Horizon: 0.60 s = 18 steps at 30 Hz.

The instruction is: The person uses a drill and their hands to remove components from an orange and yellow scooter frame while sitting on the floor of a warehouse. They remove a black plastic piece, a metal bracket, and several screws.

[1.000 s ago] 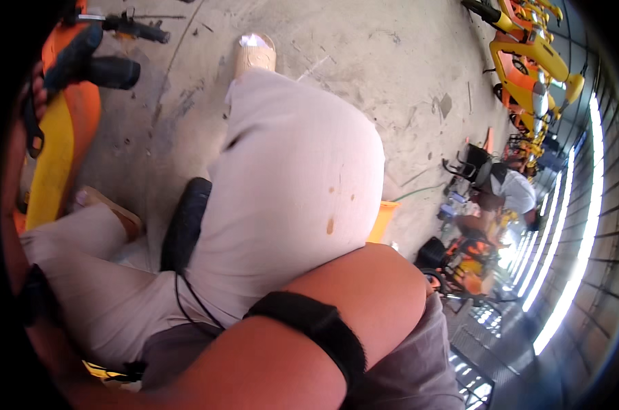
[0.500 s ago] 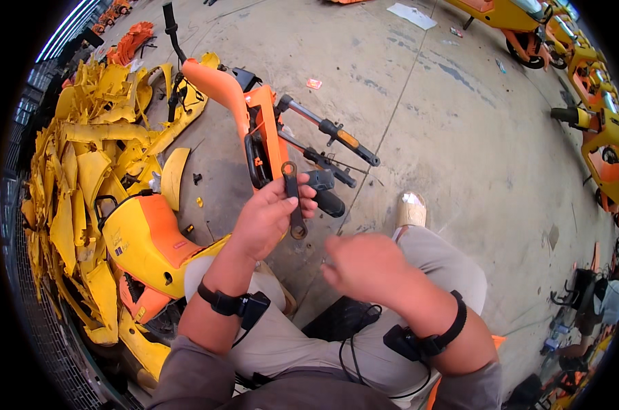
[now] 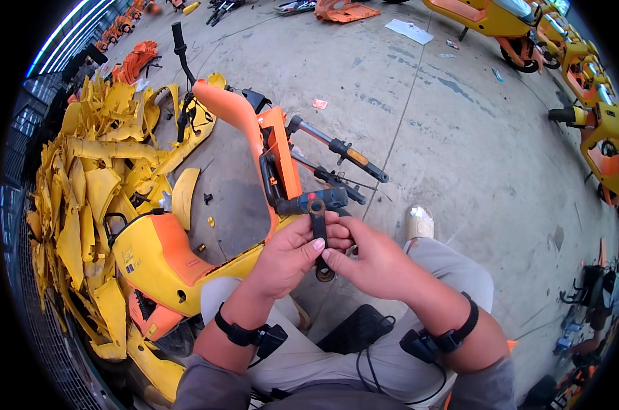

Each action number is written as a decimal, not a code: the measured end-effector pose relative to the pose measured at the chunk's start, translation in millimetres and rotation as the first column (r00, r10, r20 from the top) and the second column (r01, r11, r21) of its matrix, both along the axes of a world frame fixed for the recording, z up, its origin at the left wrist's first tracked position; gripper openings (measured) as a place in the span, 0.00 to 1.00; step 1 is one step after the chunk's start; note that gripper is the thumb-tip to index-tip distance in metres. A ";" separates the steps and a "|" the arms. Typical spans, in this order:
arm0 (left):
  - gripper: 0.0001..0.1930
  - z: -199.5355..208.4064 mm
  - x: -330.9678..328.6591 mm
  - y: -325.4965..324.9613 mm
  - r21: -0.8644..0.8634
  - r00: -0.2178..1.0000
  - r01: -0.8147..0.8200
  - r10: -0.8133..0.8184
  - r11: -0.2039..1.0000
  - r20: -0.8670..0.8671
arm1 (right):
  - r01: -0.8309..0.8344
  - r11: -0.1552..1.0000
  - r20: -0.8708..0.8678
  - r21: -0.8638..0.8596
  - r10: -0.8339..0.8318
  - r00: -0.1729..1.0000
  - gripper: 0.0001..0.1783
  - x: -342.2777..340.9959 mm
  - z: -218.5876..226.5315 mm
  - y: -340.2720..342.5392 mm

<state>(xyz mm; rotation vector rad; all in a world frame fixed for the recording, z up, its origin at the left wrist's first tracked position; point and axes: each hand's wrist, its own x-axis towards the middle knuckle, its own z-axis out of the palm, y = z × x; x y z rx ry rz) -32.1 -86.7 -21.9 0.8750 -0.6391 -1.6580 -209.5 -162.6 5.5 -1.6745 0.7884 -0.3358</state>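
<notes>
Both of my hands hold a short black metal link with a ring at each end (image 3: 319, 236), upright in front of me. My left hand (image 3: 290, 256) grips it from the left, thumb and fingers around its middle. My right hand (image 3: 369, 258) pinches it from the right near the lower ring. Just behind the link lies an orange scooter frame (image 3: 276, 156) with black handlebar grips (image 3: 347, 153), resting on a yellow and orange body shell (image 3: 152, 256). Black straps sit on both wrists.
A big heap of yellow plastic scooter panels (image 3: 90, 184) fills the left side. Orange and yellow scooters (image 3: 501, 20) stand along the far right of the concrete floor. My grey trouser knee and light shoe (image 3: 419, 222) lie below right.
One second ago the view pointed right at my leg and arm. It has swung back to the scooter frame, and my right hand has joined the left on the black link.
</notes>
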 end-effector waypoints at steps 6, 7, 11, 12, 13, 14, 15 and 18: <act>0.22 0.6 0.7 0.2 -0.006 0.999 -0.009 0.009 1.000 -0.052 | -0.014 0.973 0.073 0.231 -0.003 0.997 0.23 4.3 -11.8 -1.4; 0.22 2.0 0.3 -0.2 0.005 0.998 -0.017 0.017 1.000 -0.055 | -0.034 0.943 0.097 0.332 0.002 0.995 0.22 5.2 -16.3 -2.7; 0.22 4.1 -0.5 -2.3 0.014 0.992 -0.020 0.021 1.000 -0.122 | -0.007 0.863 0.194 0.505 -0.105 0.975 0.20 7.7 -25.9 -3.0; 0.23 3.6 -0.8 -1.0 0.025 0.989 -0.028 0.032 0.999 -0.146 | -0.014 0.855 0.177 0.519 -0.092 0.980 0.20 7.8 -28.5 -2.7; 0.23 4.2 -0.6 -0.7 0.036 0.985 -0.037 0.042 0.999 -0.169 | -0.020 0.846 0.161 0.533 -0.078 0.984 0.21 8.3 -29.1 -3.0; 0.23 6.0 0.4 -2.2 0.031 0.985 -0.038 0.043 0.999 -0.165 | -0.024 0.848 0.166 0.529 -0.076 0.983 0.21 9.8 -27.5 -3.7; 0.23 6.1 -0.3 -4.2 0.020 0.983 -0.044 0.047 0.999 -0.178 | -0.056 0.815 0.187 0.577 -0.065 0.980 0.21 9.9 -26.0 -4.3; 0.23 7.1 0.1 -4.1 0.016 0.981 -0.062 0.064 0.998 -0.184 | -0.077 0.765 0.173 0.639 -0.045 0.984 0.19 12.1 -15.9 1.5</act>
